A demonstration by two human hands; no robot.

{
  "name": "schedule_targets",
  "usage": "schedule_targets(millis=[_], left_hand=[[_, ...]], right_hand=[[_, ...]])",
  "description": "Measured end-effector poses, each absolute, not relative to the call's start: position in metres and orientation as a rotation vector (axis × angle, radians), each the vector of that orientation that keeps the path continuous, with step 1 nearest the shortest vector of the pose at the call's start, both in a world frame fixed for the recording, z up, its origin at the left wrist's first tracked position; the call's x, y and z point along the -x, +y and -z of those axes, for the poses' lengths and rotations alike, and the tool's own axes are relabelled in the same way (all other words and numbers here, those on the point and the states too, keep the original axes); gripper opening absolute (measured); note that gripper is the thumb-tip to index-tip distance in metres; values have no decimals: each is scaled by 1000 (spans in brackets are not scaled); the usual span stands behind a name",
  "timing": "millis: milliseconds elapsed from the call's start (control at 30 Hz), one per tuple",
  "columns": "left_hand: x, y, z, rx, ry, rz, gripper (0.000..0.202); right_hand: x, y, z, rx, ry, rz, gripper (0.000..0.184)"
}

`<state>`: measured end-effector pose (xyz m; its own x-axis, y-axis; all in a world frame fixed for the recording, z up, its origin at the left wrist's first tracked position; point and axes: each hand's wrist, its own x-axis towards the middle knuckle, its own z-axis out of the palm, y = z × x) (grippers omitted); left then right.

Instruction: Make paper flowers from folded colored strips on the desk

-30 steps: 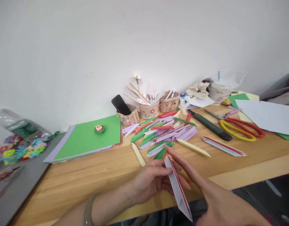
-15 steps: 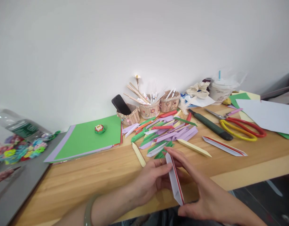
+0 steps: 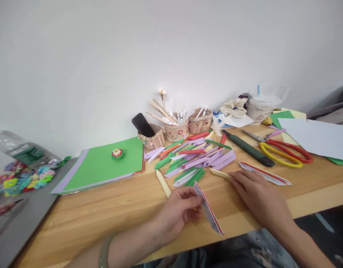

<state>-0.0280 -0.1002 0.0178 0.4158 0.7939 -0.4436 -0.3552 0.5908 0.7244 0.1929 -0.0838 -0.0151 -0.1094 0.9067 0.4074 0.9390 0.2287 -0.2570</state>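
My left hand (image 3: 182,204) pinches a folded white paper strip with a red edge (image 3: 209,210) between thumb and fingers. That strip tilts down to the right over the table's front part. My right hand (image 3: 260,193) lies low over the table, fingers closed on a pale yellow folded paper strip (image 3: 220,173); its right end is hidden under the hand. Just behind the right hand lies another white strip with a red edge (image 3: 267,174). A second yellow strip (image 3: 162,183) rests left of the left hand. Beyond is a pile of folded purple, green and red strips (image 3: 196,156).
Scissors (image 3: 283,150) and a dark green cutter (image 3: 249,149) lie at the right, near white paper (image 3: 316,137). Decorated holders (image 3: 177,131) stand along the wall. Left are green paper (image 3: 104,169) with a small paper flower (image 3: 117,153), a bottle (image 3: 27,152) and another person's hand (image 3: 3,209).
My right hand has let go of the white strip with the red edge and moved right and away from me onto the yellow strip. My left hand still holds the white strip.
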Motion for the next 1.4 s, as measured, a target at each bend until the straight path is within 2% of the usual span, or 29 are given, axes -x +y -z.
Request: schedule_targets(millis=[100, 200, 300, 400, 567, 733, 867, 1133, 1267, 1400], left_hand=[[27, -101, -17, -592, 847, -811, 24], [26, -101, -19, -621, 856, -870, 23], [26, -100, -21, -664, 873, -918, 24], [26, -99, -22, -702, 902, -954, 26], [26, -99, -22, -679, 885, -976, 27], [25, -100, -23, -705, 847, -938, 26], [26, -98, -23, -749, 863, -979, 30], [29, -95, -20, -843, 843, -984, 26], [30, -98, -28, -866, 741, -884, 22], [30, -101, -31, -917, 730, -833, 28]], right_hand=[[-184, -90, 7, 1656, -1847, -210, 36], [-167, -102, -6, 1572, -1608, -901, 36], [-149, -117, -16, 1474, -1323, -1432, 39], [-136, -128, -20, 1353, -1157, -1680, 39], [-129, -130, -24, 1233, -1163, -1782, 38], [-124, -135, -26, 1168, -1162, -1896, 45], [-120, -140, -33, 1201, -1233, -1867, 51], [-122, -140, -33, 1265, -1360, -1798, 48], [-124, -139, -29, 1334, -1452, -1578, 43], [-123, -139, -32, 1316, -1522, -1370, 44]])
